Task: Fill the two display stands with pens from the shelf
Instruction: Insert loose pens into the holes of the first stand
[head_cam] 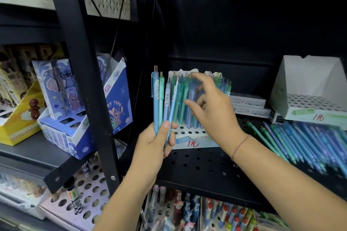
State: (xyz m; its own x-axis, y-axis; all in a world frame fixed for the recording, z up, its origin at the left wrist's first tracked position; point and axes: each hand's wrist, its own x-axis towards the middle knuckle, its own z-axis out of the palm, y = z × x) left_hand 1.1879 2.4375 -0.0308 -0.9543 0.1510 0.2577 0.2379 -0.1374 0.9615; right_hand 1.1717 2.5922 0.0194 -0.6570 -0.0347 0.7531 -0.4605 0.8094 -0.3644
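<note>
My left hand (156, 140) grips a small bunch of blue and green pens (161, 99), held upright in front of the left display stand (187, 137). That white stand, marked with a red price, holds many upright blue and green pens; its front holes show bare. My right hand (210, 107) hovers with fingers spread just in front of those standing pens, holding nothing. A second white stand (309, 107) at the right has only bare holes. Loose pens (300, 142) lie in a pile on the black shelf (197, 167) below it.
A black upright post (82, 80) divides this shelf from cartoon-printed blue boxes (62, 99) and a yellow box (16, 124) at left. Flat white boxes (247, 105) lie between the stands. Below the shelf, perforated trays (206, 215) hold colourful pens.
</note>
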